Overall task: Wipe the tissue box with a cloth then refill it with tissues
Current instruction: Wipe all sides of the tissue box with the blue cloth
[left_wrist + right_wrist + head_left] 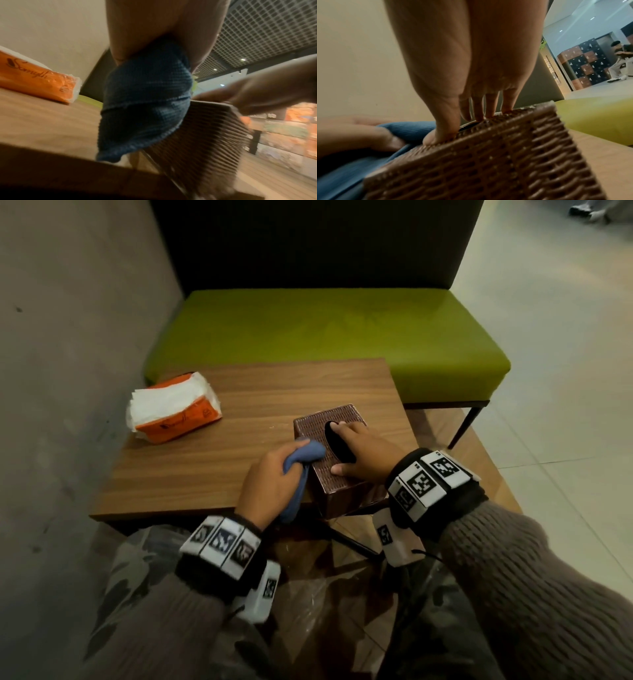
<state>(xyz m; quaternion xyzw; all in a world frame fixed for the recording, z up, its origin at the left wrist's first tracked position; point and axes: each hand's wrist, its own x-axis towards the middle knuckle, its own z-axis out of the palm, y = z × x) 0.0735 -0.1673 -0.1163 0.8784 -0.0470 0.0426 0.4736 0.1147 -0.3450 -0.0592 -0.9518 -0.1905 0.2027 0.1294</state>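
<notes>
A brown woven tissue box point(311, 426) stands at the near right corner of the wooden table point(205, 467), its dark oval slot facing up. My right hand point(366, 453) rests on its top with straight fingers, the thumb near the front edge. My left hand point(270, 481) grips a bunched blue cloth point(306, 453) against the box's top left edge, and the tail of the cloth hangs down the left side. The left wrist view shows the cloth point(145, 101) beside the box point(197, 135). In the right wrist view my right hand's fingers point(477, 108) press on the box point(488, 155).
An orange pack of white tissues point(174, 409) lies at the table's far left, close to the grey wall point(68, 337). A green bench point(325, 333) with a dark backrest stands behind the table. Tiled floor point(565, 371) lies to the right.
</notes>
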